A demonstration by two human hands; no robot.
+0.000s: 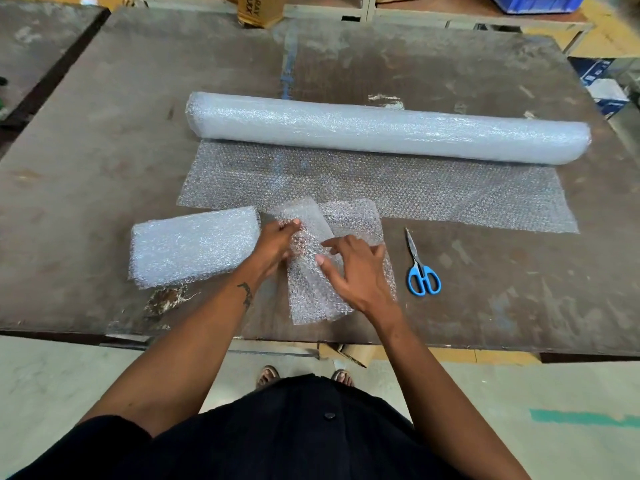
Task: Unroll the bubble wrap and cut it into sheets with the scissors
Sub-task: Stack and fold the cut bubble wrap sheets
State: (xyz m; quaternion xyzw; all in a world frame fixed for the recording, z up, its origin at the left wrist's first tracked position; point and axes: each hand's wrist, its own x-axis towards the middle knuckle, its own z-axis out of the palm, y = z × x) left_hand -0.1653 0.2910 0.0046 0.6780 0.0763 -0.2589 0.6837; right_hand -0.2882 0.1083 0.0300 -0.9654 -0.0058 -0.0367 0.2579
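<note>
A long bubble wrap roll lies across the table, with an unrolled flap spread flat toward me. In front of it a cut sheet is partly folded over itself. My left hand pinches the sheet's folded left edge. My right hand rests on top of the sheet, fingers spread, pressing it down. A stack of cut sheets sits to the left of my hands. Blue-handled scissors lie shut on the table to the right, touched by neither hand.
The brown worn table ends at a near edge just below the sheet. A cardboard box stands at the far edge, a blue crate beyond it. White and blue boxes sit off the right side.
</note>
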